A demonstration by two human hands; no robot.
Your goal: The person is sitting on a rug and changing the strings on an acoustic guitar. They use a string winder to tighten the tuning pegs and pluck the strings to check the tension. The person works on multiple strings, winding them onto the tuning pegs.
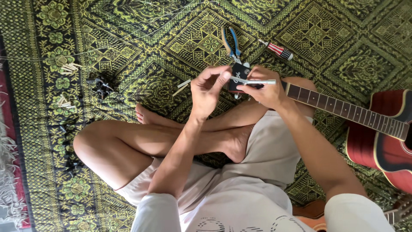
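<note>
I sit cross-legged on a patterned carpet with a red acoustic guitar point(377, 129) lying across my right knee, its neck point(343, 111) pointing left. My right hand point(266, 88) holds a thin silver metal tool point(255, 81) over the black headstock point(238, 77). The fingers of my left hand point(208, 90) pinch the left end of that silver tool. The headstock is mostly hidden behind both hands.
Blue-and-orange-handled pliers point(231, 43) lie just beyond the headstock. A small striped screwdriver point(277, 49) sits to their right. Small pale pegs point(68, 67) and black parts point(101, 87) are scattered at the left. A green-and-black carpet point(128, 34) covers the floor.
</note>
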